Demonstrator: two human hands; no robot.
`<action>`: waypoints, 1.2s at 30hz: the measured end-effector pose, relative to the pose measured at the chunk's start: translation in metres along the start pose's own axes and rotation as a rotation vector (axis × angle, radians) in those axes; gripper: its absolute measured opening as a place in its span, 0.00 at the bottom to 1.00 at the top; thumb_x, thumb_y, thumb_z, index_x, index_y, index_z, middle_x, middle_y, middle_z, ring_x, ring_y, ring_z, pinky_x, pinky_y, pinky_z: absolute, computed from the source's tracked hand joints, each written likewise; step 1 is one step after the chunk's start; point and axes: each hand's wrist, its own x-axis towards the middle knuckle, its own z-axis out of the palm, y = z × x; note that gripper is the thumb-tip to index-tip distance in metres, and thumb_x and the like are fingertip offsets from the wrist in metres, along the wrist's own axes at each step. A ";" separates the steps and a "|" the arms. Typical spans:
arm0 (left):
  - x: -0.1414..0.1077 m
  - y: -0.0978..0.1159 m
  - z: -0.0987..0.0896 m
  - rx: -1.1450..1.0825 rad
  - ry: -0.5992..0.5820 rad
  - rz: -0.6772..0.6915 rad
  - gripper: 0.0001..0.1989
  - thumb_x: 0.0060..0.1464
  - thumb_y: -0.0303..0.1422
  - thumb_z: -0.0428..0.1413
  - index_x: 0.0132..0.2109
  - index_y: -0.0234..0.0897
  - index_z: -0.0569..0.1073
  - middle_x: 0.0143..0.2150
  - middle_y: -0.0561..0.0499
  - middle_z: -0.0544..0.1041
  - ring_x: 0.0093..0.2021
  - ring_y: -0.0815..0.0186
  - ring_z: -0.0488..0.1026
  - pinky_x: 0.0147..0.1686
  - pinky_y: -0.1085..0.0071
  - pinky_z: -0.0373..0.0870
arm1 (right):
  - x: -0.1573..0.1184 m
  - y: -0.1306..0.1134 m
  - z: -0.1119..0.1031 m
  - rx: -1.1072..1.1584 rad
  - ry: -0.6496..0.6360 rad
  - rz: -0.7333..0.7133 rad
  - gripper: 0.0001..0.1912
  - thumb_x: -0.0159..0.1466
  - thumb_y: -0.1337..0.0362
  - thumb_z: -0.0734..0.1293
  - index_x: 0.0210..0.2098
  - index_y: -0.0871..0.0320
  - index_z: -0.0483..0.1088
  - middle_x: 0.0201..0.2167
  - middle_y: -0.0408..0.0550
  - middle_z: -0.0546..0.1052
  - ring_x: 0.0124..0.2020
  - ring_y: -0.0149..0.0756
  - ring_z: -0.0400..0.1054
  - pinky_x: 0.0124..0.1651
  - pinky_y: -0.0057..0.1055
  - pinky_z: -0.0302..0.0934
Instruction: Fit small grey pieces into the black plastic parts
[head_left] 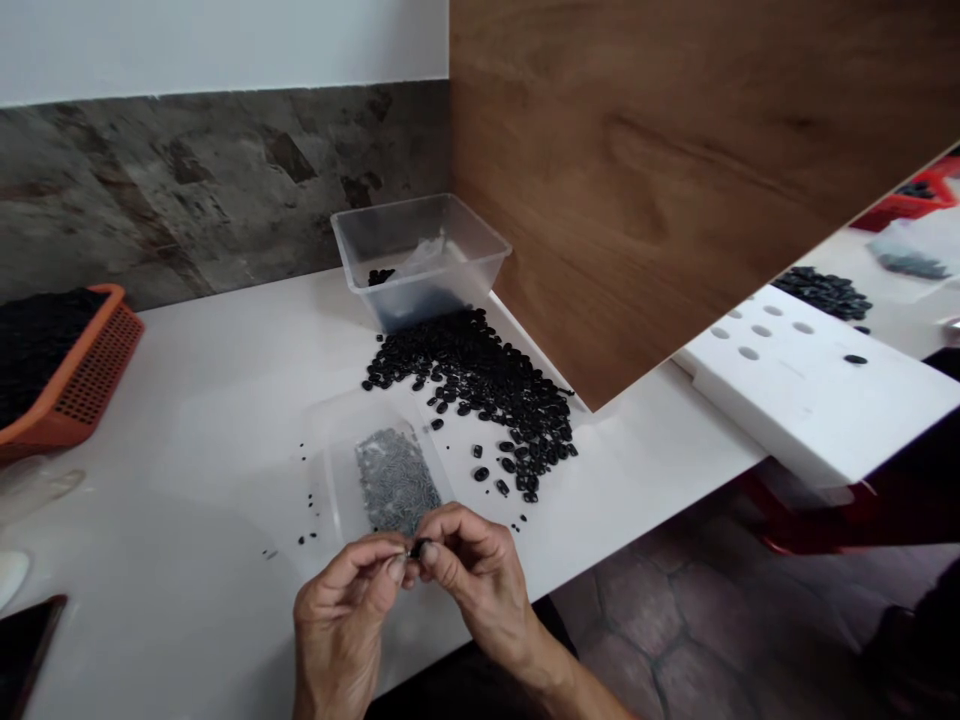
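Note:
My right hand [484, 580] pinches a small black plastic piece [421, 547] between thumb and fingertips. Close against it, my left hand [349, 600] is closed in a pinch on a tiny metal piece [409, 553], mostly hidden by the fingertips. Both hands meet over the near edge of a clear plastic tray [335, 490] that holds many small grey metal pieces [394, 480]. Beyond the tray, a loose pile of black plastic pieces [480, 365] spreads over the white table [202, 430].
A clear bin [420, 255] with a plastic bag stands behind the pile. An orange basket [97, 370] full of black items sits left, a phone [30, 650] nearer. A wooden board [675, 180] rises at right, with a white block with holes [817, 390] beyond.

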 end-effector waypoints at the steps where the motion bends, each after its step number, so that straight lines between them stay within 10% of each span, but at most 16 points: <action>1: 0.000 0.002 0.001 0.000 -0.011 -0.011 0.05 0.43 0.32 0.67 0.30 0.37 0.81 0.29 0.49 0.81 0.26 0.68 0.75 0.29 0.75 0.76 | 0.000 -0.002 -0.001 0.025 -0.026 0.012 0.08 0.65 0.61 0.66 0.34 0.60 0.69 0.27 0.46 0.72 0.30 0.32 0.68 0.35 0.30 0.62; 20: -0.007 0.018 0.010 0.125 0.061 -0.095 0.07 0.40 0.34 0.67 0.28 0.37 0.80 0.23 0.53 0.77 0.23 0.70 0.73 0.26 0.78 0.73 | 0.000 -0.014 -0.011 -0.308 -0.194 0.036 0.14 0.68 0.55 0.61 0.34 0.60 0.65 0.31 0.47 0.69 0.33 0.32 0.65 0.38 0.30 0.60; 36: -0.006 0.022 0.009 0.207 -0.011 -0.106 0.04 0.42 0.33 0.64 0.27 0.37 0.78 0.21 0.54 0.76 0.22 0.69 0.73 0.26 0.77 0.71 | -0.002 -0.011 -0.009 -0.161 -0.186 0.126 0.13 0.68 0.56 0.61 0.35 0.61 0.64 0.26 0.45 0.69 0.28 0.30 0.66 0.33 0.28 0.61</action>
